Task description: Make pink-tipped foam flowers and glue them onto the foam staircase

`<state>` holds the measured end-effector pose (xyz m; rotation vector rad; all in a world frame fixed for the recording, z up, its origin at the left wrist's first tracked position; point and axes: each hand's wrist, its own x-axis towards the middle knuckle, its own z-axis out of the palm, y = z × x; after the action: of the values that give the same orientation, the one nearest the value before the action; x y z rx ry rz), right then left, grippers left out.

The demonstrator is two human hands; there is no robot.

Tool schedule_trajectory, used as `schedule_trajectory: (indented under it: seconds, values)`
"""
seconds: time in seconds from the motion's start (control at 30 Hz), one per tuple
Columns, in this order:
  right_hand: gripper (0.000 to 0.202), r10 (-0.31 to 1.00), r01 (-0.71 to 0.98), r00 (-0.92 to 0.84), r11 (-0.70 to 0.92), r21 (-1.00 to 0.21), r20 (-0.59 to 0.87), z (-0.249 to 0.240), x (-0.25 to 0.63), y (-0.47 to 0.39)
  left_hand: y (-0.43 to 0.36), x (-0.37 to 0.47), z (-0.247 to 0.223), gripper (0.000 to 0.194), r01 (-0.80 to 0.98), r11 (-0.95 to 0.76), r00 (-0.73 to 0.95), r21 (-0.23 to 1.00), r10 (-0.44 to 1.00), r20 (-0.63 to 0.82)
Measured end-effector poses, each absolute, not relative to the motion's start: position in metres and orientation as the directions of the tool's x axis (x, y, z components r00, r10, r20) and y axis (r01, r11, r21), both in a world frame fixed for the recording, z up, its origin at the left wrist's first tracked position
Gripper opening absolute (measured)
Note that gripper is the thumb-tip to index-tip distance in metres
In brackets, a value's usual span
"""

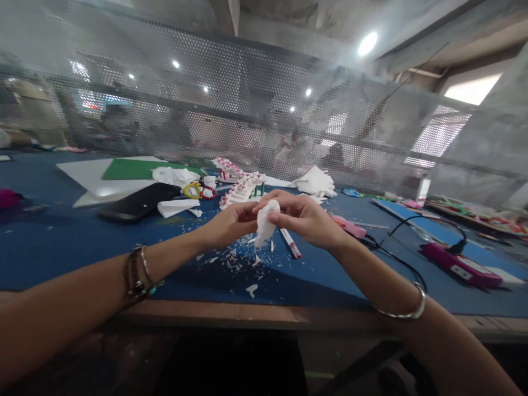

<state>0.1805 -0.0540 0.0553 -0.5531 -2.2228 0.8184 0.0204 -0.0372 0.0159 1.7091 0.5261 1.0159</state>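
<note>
Holding a crumpled white piece [268, 220] between the fingertips of our right hand [307, 217], we have it above the near middle of the blue counter [173, 272]. Our left hand [231, 223] meets it from the left, fingers curled; whether they grip it, we cannot tell. White scraps [235, 261] lie scattered below our hands, and just right of them we see a white marker [291, 243] with a red end. Beyond our hands stands a white-and-pink model [243, 187] with red and green posts. To its left we have scissors [200, 191] with yellow and red handles, then a folded white paper [177, 207] near a flat black object [140, 202]. Farther left, a green sheet [132, 169] partly covers white sheets [91, 181]. On our right are a pink tool [348, 226], a black cable [402, 256], a magenta power strip [460, 264] and a blue board [429, 220]. Crumpled white material [315, 181] lies on the far side, right of the model.
</note>
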Motion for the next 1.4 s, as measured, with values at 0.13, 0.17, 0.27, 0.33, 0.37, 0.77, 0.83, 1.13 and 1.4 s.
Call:
schedule_trajectory:
  seconds: [0.13, 0.17, 0.27, 0.33, 0.37, 0.77, 0.83, 1.13, 1.4]
  values:
    - [0.017, 0.551, 0.258, -0.631, 0.813, -0.522, 0.546, 0.049, 0.183, -0.050, -0.034, 0.019, 0.017, 0.018, -0.131, -0.375, 0.470, 0.918, 0.792, 0.390]
    - [0.017, 0.537, 0.295, -0.632, 0.834, -0.467, 0.559, 0.046, 0.184, -0.050, -0.032, 0.019, 0.017, 0.019, -0.161, -0.368, 0.447, 0.916, 0.800, 0.400]
    - [0.016, 0.523, 0.363, -0.634, 0.852, -0.377, 0.570, 0.040, 0.185, -0.050, -0.030, 0.018, 0.015, 0.031, -0.180, -0.403, 0.482, 0.897, 0.759, 0.437]
    - [0.015, 0.525, 0.371, -0.631, 0.851, -0.373, 0.571, 0.037, 0.185, -0.051, -0.030, 0.018, 0.012, 0.040, -0.088, -0.507, 0.559, 0.857, 0.688, 0.464]
    - [0.015, 0.524, 0.371, -0.630, 0.852, -0.370, 0.573, 0.036, 0.185, -0.051, -0.030, 0.017, 0.011, 0.042, -0.029, -0.571, 0.591, 0.820, 0.652, 0.475]
    - [0.031, 0.518, 0.361, -0.604, 0.856, -0.371, 0.606, 0.032, 0.185, -0.059, -0.029, 0.017, 0.006, 0.022, 0.088, -0.767, 0.725, 0.635, 0.487, 0.488]
    - [0.017, 0.478, 0.370, -0.610, 0.877, -0.306, 0.633, 0.032, 0.183, -0.060, -0.028, 0.018, 0.004, 0.023, 0.078, -0.764, 0.727, 0.640, 0.483, 0.488]
    - [0.022, 0.304, 0.327, -0.712, 0.941, -0.084, 0.633, 0.029, 0.186, -0.058, -0.033, 0.018, 0.007, 0.024, 0.080, -0.722, 0.776, 0.687, 0.478, 0.412]
    - [0.024, 0.268, 0.300, -0.750, 0.953, -0.050, 0.604, 0.028, 0.186, -0.058, -0.035, 0.017, 0.010, 0.024, 0.079, -0.669, 0.816, 0.739, 0.469, 0.338]
